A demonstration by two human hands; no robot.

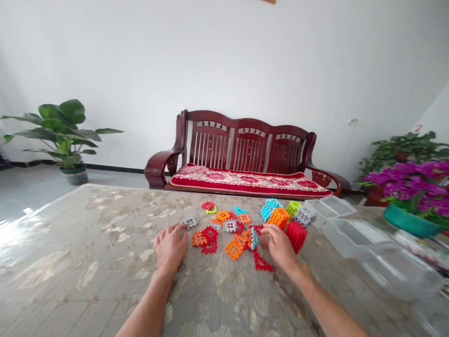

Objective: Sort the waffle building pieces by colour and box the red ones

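My right hand [281, 245] pinches light blue toothed building tiles [254, 238], held on edge above the loose pile. My left hand [171, 247] rests on the patterned tablecloth with its fingers loosely spread; the index fingertip is beside a grey building tile [190, 222]. Between my hands lie orange tiles [234, 249], red tiles [209, 247] and a pale grey tile [230, 226], many with window-like holes. A red triangular piece [262, 263] lies just below the blue tiles. Behind my right hand are sorted stacks: blue [271, 208], orange [279, 217], grey [304, 216] and red [296, 235].
Clear plastic boxes [345, 236] stand on the right of the table [87, 262], near purple flowers in a teal pot [410, 220]. Past the table's far edge is a dark red wooden bench [249, 145]. A potted plant [73, 175] stands at the far left.
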